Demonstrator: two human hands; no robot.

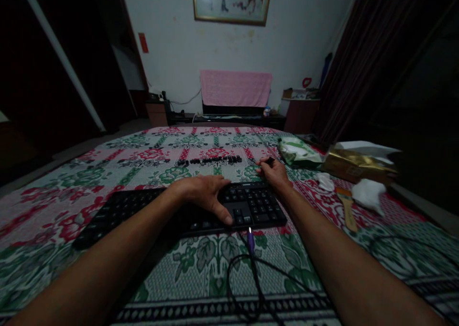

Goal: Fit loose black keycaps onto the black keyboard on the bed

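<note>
A black keyboard (236,206) lies on a patterned tablecloth, and a bare dark patch shows among its keys. My left hand (204,194) rests across its middle, palm down, with thumb and fingers spread. Just beyond the keyboard's right part is my right hand (274,173), its fingers pinched round a small black keycap (269,161). A row of loose black keycaps (215,160) lies on the cloth past the keyboard. Below the near edge lies a slim purple tool (251,242) with a pale tip; its exact kind is unclear.
A black cable (258,287) coils in front. To the right lie a wooden-handled brush (347,211), crumpled white tissue (368,194), a green tissue pack (299,151) and a gold box (358,166). A pink cloth (235,88) hangs by the far wall.
</note>
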